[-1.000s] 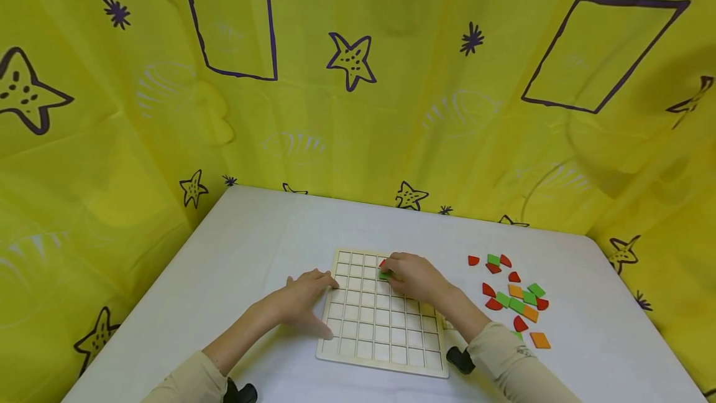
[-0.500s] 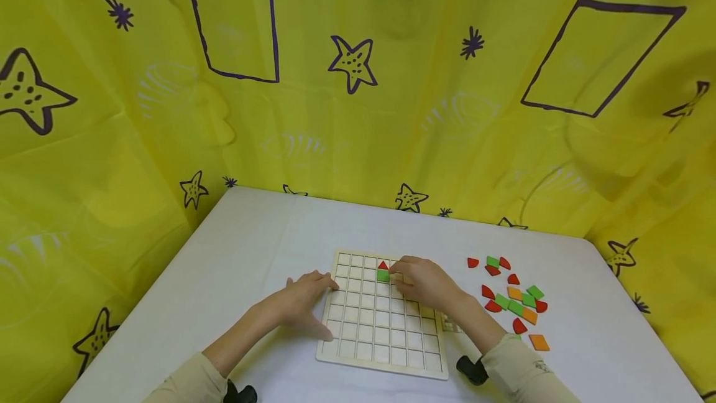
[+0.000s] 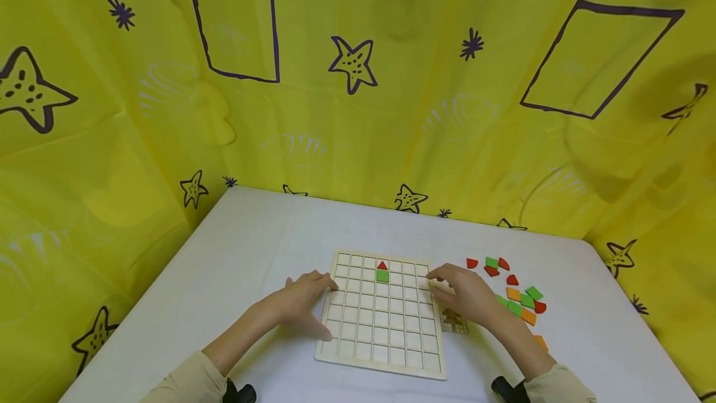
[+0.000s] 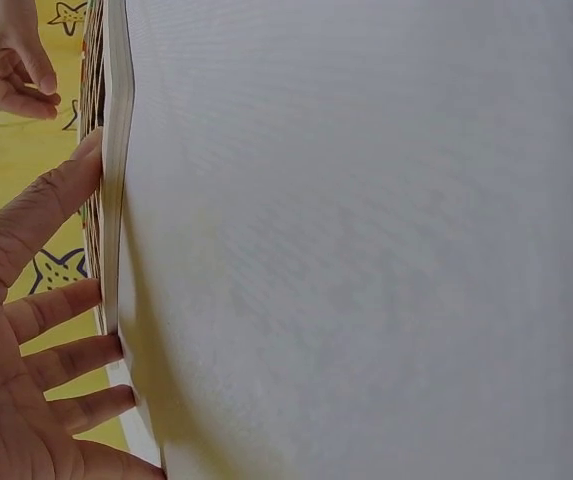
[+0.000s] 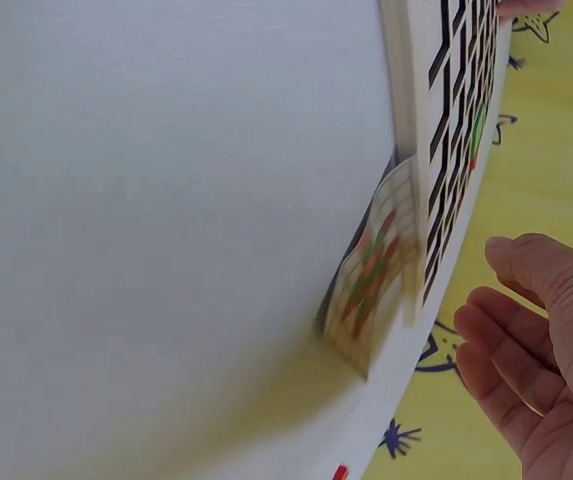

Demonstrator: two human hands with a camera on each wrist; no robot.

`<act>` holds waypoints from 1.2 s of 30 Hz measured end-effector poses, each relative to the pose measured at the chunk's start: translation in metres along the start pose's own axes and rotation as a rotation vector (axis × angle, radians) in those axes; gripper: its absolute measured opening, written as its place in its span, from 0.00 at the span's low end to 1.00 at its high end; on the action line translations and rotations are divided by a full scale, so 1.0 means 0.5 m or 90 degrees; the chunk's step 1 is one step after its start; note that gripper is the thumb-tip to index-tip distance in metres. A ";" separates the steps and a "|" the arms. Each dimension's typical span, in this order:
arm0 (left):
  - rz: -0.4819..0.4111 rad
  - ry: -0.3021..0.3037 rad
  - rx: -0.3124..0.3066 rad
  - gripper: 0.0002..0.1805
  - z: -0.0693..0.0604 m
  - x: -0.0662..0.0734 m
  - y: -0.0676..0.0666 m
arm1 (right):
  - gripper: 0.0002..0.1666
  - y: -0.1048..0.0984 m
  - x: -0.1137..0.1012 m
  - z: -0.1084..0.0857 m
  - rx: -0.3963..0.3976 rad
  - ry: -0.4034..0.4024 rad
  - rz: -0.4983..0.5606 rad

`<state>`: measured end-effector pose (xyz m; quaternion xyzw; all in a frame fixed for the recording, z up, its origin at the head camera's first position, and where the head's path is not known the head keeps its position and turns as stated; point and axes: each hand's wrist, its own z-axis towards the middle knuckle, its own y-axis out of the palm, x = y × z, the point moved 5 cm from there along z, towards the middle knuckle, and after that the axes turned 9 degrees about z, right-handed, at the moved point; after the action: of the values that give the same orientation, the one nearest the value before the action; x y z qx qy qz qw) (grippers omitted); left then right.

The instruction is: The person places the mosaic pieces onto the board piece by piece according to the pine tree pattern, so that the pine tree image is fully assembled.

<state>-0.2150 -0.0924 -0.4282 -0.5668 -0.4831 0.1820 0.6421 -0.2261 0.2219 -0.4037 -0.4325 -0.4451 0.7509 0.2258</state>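
nearest the viewer, the left sleeve [image 3: 187, 378] and the right sleeve [image 3: 562, 385] enter from the lower edge of the head view. a black device is seated at each wrist, the left device [image 3: 239, 392] and the right device [image 3: 508, 389].

the left hand [image 3: 307, 303] is positioned at the left edge of the grid board [image 3: 366, 316]. its grip is spread: thumb and fingers are apart, and their tips touch the board's edge. the right hand [image 3: 467, 291] is located at the upper right edge of the board. its grip is apart, with the fingers loosely bent and nothing held; contact with the board cannot be confirmed.

the board lies flat on the worktop [image 3: 268, 229], between the two hands. a patterned card [image 3: 454, 321] lies against its right edge, below the right hand; the right wrist view shows red and green marks on the card, slightly blurred. at the far side of the board, a green square [image 3: 383, 275] occupies a cell, and a red triangle [image 3: 382, 265] occupies the top-row cell directly beyond it.

right of the right hand, loose red, green and orange pieces [image 3: 528, 316] are scattered on the worktop, some partly hidden by the forearm. behind the worktop hangs a yellow sheet [image 3: 358, 129] printed with starfish and frame outlines.
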 end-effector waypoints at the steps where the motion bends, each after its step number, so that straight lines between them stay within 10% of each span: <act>1: 0.000 0.000 -0.001 0.43 0.001 0.000 0.000 | 0.12 -0.004 0.005 -0.006 0.005 0.001 0.001; 22: 0.008 -0.012 -0.012 0.43 0.003 -0.003 0.001 | 0.14 -0.060 0.122 -0.099 0.035 0.142 0.003; 36: 0.010 -0.012 -0.014 0.44 0.004 -0.001 0.003 | 0.13 -0.061 0.169 -0.104 0.000 0.140 0.013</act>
<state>-0.2164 -0.0914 -0.4301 -0.5757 -0.4867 0.1868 0.6299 -0.2275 0.3231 -0.4274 -0.5166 -0.4131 0.7012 0.2661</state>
